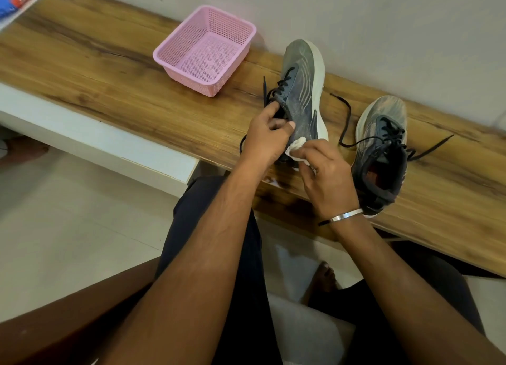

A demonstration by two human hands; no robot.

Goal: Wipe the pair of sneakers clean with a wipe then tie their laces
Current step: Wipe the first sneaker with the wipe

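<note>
1. The right hand pinches a crumpled white wipe, pressing it to the heel side of the grey sneaker.
2. The left hand is clamped on that sneaker's collar, tilting it sole-right, toe toward 12 o'clock.
3. The second sneaker stands at 3 o'clock on the wooden bench, laces loose.
4. A pink basket sits at 10 o'clock.

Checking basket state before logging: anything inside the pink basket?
Nothing visible inside the pink basket: its perforated floor and far walls show bare. The near wall hides only a thin strip of floor, so something very flat there cannot be ruled out.
</note>
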